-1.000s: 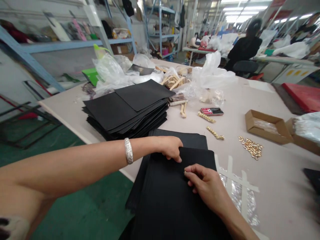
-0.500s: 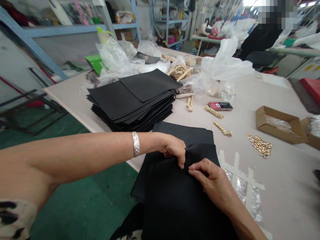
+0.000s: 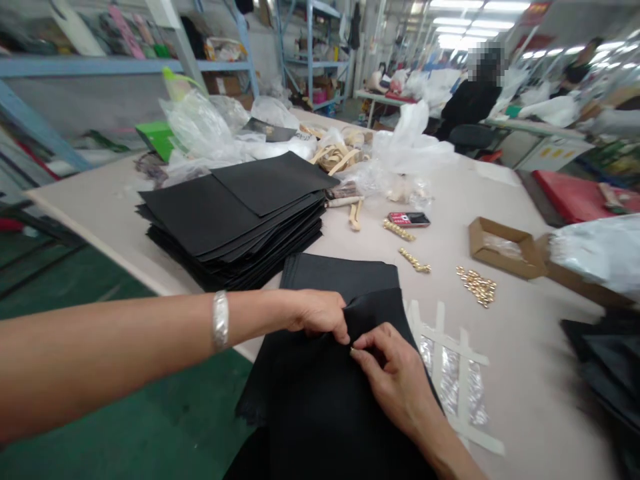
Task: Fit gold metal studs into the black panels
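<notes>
Pinching the black fabric panel [image 3: 310, 407]: left hand [image 3: 317, 313] closed on its folded edge, right hand [image 3: 395, 377] on a tiny gold piece [image 3: 351, 351].
Fingertips this close should hold the fold steady. The panel lies on the pale worktable [image 3: 525, 373], over a second dark panel [image 3: 335, 277], near the black stack [image 3: 225, 213].

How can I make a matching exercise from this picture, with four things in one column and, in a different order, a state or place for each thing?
Things:
1. left hand
2. silver bracelet
3. phone
4. cardboard box

States and places:
A. open, with clear plastic inside
B. around the forearm
C. pinching black cloth
D. red and black

Right pairs: 1-C, 2-B, 3-D, 4-A
</notes>
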The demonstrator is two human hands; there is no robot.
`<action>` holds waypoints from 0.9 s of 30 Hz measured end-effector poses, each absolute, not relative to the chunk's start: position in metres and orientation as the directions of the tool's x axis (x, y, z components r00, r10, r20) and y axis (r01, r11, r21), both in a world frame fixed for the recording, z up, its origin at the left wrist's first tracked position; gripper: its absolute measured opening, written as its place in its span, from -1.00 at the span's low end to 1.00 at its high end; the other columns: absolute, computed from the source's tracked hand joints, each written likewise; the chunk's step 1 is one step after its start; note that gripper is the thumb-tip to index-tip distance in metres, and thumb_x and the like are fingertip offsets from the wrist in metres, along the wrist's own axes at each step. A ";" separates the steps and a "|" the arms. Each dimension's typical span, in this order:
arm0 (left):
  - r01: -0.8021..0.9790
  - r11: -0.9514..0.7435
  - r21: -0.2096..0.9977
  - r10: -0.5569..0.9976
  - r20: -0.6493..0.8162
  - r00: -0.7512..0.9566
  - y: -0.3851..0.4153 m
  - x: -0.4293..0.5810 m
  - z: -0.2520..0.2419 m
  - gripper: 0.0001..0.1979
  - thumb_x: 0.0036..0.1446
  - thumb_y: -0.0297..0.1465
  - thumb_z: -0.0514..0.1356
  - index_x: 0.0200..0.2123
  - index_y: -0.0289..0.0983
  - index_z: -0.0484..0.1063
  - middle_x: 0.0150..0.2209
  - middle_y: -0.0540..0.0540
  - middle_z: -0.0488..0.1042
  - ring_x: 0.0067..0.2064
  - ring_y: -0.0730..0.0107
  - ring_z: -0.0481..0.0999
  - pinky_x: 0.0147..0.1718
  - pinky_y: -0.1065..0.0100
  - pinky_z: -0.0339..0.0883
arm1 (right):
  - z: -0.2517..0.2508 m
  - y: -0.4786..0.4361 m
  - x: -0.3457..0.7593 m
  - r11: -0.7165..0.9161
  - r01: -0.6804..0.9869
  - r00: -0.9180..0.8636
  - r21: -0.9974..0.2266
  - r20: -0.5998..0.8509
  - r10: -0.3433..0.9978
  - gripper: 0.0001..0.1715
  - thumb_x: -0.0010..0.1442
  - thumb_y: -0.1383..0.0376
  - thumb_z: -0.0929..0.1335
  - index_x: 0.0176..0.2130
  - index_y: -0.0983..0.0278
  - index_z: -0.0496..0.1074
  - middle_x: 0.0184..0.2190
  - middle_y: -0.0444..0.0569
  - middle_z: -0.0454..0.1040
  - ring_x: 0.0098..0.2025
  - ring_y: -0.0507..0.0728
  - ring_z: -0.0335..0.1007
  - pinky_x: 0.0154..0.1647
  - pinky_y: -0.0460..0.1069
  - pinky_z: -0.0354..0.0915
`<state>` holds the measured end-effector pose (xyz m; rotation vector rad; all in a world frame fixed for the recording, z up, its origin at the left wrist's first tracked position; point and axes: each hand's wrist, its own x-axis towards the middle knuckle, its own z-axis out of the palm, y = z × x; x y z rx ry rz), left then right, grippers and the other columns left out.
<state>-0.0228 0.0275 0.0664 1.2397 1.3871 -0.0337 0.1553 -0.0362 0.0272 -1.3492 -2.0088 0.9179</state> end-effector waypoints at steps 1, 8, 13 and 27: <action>0.661 0.411 0.628 0.630 -0.719 0.292 0.024 -0.022 0.067 -0.85 -0.34 -0.42 0.25 -0.62 -0.30 0.33 -0.75 0.11 0.17 -0.72 0.57 0.05 -0.70 0.47 -0.16 | 0.028 -0.038 0.155 0.265 0.563 -0.341 -0.783 0.071 0.937 -0.92 0.14 0.41 0.33 -0.34 0.22 0.39 -0.36 -0.13 0.32 -0.32 0.05 0.29 -0.31 -0.06 0.16; 0.578 0.319 0.751 0.691 -0.602 0.400 0.007 -0.010 0.065 -0.89 -0.25 -0.38 0.17 -0.58 -0.31 0.31 -0.66 0.11 0.19 -0.62 0.56 0.11 -0.63 0.48 -0.08 | 0.027 -0.040 0.158 0.190 0.564 -0.237 -0.804 0.063 0.969 -0.82 0.04 0.45 0.38 -0.34 0.23 0.31 -0.41 -0.17 0.34 -0.36 0.02 0.29 -0.37 -0.10 0.15; 0.411 0.347 0.843 0.719 -0.520 0.460 -0.001 -0.003 0.056 -0.82 -0.23 -0.40 0.23 -0.46 -0.36 0.42 -0.57 0.07 0.32 -0.53 0.52 0.23 -0.52 0.48 0.08 | 0.032 -0.040 0.162 0.120 0.437 -0.295 -0.892 -0.016 0.955 -0.80 0.05 0.49 0.32 -0.32 0.21 0.36 -0.47 -0.21 0.40 -0.41 -0.01 0.33 -0.42 -0.14 0.17; 0.431 0.446 0.784 0.714 -0.602 0.357 0.006 -0.001 0.048 -0.82 -0.32 -0.38 0.30 -0.60 -0.33 0.40 -0.61 0.05 0.37 -0.58 0.47 0.31 -0.57 0.45 0.18 | 0.055 -0.021 0.257 0.026 0.608 -0.079 -0.794 -0.028 0.996 -0.82 0.11 0.19 0.36 -0.29 0.22 0.50 -0.39 -0.12 0.53 -0.36 0.09 0.42 -0.33 -0.07 0.27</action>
